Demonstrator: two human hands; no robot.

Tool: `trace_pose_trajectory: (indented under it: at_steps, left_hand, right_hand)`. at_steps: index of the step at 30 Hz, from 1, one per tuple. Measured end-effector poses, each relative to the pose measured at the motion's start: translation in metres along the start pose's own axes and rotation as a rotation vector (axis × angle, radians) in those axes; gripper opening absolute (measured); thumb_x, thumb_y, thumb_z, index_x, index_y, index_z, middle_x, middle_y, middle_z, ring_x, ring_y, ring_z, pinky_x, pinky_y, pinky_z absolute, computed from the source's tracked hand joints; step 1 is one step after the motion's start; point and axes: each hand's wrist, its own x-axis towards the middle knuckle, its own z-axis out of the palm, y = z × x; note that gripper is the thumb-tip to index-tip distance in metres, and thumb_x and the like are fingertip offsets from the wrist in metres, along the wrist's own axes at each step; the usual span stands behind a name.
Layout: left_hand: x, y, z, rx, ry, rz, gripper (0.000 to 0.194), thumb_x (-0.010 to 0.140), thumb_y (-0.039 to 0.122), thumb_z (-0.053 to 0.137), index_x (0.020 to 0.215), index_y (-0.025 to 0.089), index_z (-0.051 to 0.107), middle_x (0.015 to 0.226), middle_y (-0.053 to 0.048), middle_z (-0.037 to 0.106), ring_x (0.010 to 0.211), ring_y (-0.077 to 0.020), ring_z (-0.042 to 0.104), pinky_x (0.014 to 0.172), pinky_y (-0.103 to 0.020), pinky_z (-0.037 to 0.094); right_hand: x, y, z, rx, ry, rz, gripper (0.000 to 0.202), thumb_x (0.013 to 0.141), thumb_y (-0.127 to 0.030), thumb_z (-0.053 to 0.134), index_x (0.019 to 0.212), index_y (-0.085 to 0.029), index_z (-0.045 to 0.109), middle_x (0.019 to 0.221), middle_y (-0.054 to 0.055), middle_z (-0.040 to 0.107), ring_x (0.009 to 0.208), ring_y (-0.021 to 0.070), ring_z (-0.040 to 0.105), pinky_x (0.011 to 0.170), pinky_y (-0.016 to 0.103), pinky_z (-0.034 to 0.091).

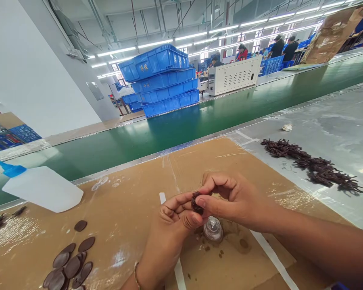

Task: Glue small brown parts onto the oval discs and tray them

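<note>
Both my hands meet low over a brown cardboard sheet (pixel 133 189) that covers the bench. My left hand (pixel 172 225) has its fingers curled in, thumb and forefinger pinching a small dark brown glossy piece (pixel 196 202). My right hand (pixel 232 199) closes on the same piece from the other side, thumb and bent forefinger pressed to it, remaining fingers folded. So the piece sits between the two sets of fingertips, held clear of the cardboard.

Directly below it: a small clear glass dome-shaped cap (pixel 213 229) resting on the cardboard, ringed by dark smears and drips. Contents cannot be made out.

Lower left: a loose cluster of flat dark brown oval discs (pixel 71 264), overlapping, one lying apart above them.

Far left: a white plastic squeeze bottle with a blue nozzle (pixel 42 187) lying on its side, nozzle pointing left. It is opaque, so fill level cannot be told.

Right, on the grey bench surface (pixel 335 129): a long heap of dark brown stringy twisted bits (pixel 314 165), well apart from my hands. A small white crumpled scrap (pixel 287 127) lies beyond it.

Behind the bench runs a green conveyor belt (pixel 175 129). Past it, a stack of blue plastic crates (pixel 161 80), the top one tilted; nothing visible inside from here. Beside them a white metal box with vent slots (pixel 234 75). People (pixel 278 45) work at distant benches.
</note>
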Motion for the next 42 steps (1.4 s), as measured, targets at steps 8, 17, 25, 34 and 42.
trace_pose_trajectory:
  at_steps: [8,17,25,34,42]
  left_hand:
    - [-0.0001,0.0008,0.0013,0.002,0.023,0.005,0.033,0.067,0.025,0.081,0.098,0.018,0.069,0.091,-0.005,0.073,0.083,-0.0157,0.068,0.08,-0.027,0.055]
    - [-0.0007,0.0019,0.0023,-0.006,0.027,0.004,0.032,0.066,0.025,0.082,0.095,0.018,0.07,0.09,-0.005,0.073,0.081,-0.0148,0.068,0.078,-0.025,0.056]
    - [-0.0003,0.0023,0.0038,-0.014,0.024,0.003,0.033,0.065,0.025,0.083,0.094,0.018,0.07,0.09,-0.005,0.073,0.081,-0.0141,0.068,0.076,-0.023,0.055]
    - [0.0003,0.0007,0.0011,-0.024,0.001,0.0,0.031,0.067,0.023,0.081,0.096,0.019,0.07,0.09,-0.003,0.072,0.083,-0.0137,0.068,0.08,-0.024,0.055]
    - [0.0009,0.0028,0.0016,-0.007,0.005,-0.005,0.034,0.069,0.024,0.081,0.1,0.018,0.069,0.092,-0.004,0.072,0.086,-0.0149,0.068,0.082,-0.025,0.055]
  right_hand:
    - [0.0,-0.001,-0.0001,0.012,-0.01,0.006,0.021,0.075,-0.035,0.071,0.074,-0.017,0.06,0.072,-0.001,0.06,0.066,0.0104,0.055,0.061,0.025,0.043]
    - [-0.0011,-0.0003,-0.0001,0.011,-0.007,0.01,0.021,0.076,-0.035,0.071,0.074,-0.017,0.06,0.073,-0.001,0.06,0.067,0.0105,0.056,0.062,0.025,0.044]
    - [-0.0013,0.0005,-0.0002,0.043,-0.018,0.023,0.022,0.077,-0.036,0.071,0.075,-0.018,0.059,0.075,-0.001,0.061,0.067,0.0107,0.057,0.063,0.025,0.046]
    - [-0.0019,0.0004,-0.0003,0.028,-0.007,0.013,0.021,0.076,-0.036,0.071,0.076,-0.017,0.06,0.074,-0.001,0.061,0.067,0.0102,0.056,0.061,0.024,0.045]
    - [0.0,-0.0003,0.0,0.036,-0.013,0.028,0.021,0.074,-0.033,0.073,0.074,-0.017,0.059,0.073,-0.001,0.06,0.067,0.0098,0.055,0.062,0.024,0.043]
